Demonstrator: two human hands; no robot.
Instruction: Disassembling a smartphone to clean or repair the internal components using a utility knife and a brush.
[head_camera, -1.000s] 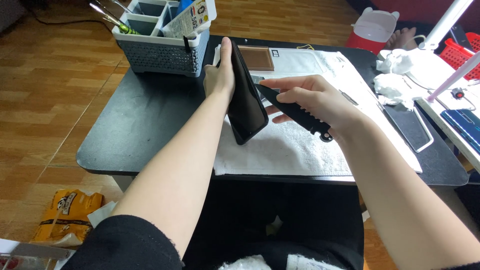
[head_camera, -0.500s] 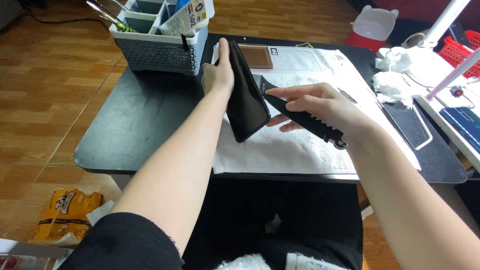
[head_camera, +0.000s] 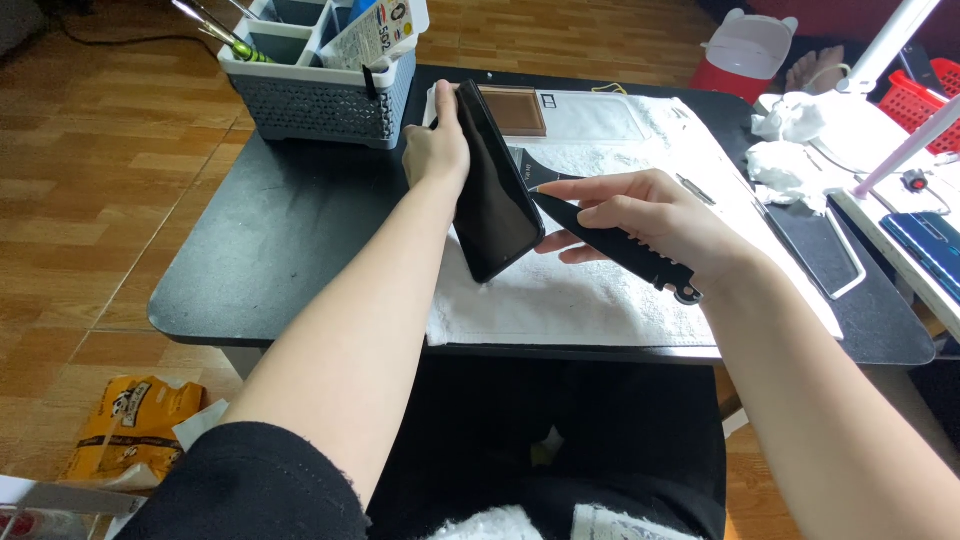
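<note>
Wooden flooring surrounds a dark worktop (head_camera: 250, 250) with a white cloth (head_camera: 590, 300) spread across its middle, and that is where I am working. My left hand (head_camera: 437, 150) grips a black phone (head_camera: 495, 190) by its left edge, thumb up along the top, so the phone stands on its lower corner over the cloth, tilted, with its long axis running from the far top down toward me and its dark face turned to the right. My right hand (head_camera: 650, 215) is just beside it on that open side, fingers closed around a black pry tool (head_camera: 610, 240) whose pointed tip touches the phone's right edge while its notched handle trails out below my wrist to the right. So the tool lies nearly crosswise to the phone's long axis, and the right hand is nearer the seam. A grey basket (head_camera: 310, 95) stands behind the left hand.
</note>
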